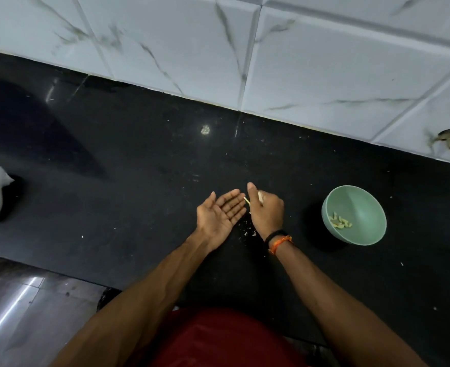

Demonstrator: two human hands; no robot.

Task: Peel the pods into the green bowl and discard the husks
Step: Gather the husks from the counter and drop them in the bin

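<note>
Broadly, a black counter [139,168] ran beneath a tiled wall [298,62]. At three o'clock from the hands sat the green bowl [356,205], peeled pieces [340,222] inside. The left hand [218,215] lay palm up, fingers spread wide. The right hand [267,210], just beside it, pinched a pale husk [247,200]. Husk bits [247,230] speckled the counter below them.

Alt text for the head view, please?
Right hand pinches a pale pod beside the open, palm-up left hand over a black counter. Green bowl with a few peeled pieces sits to the right.
</note>
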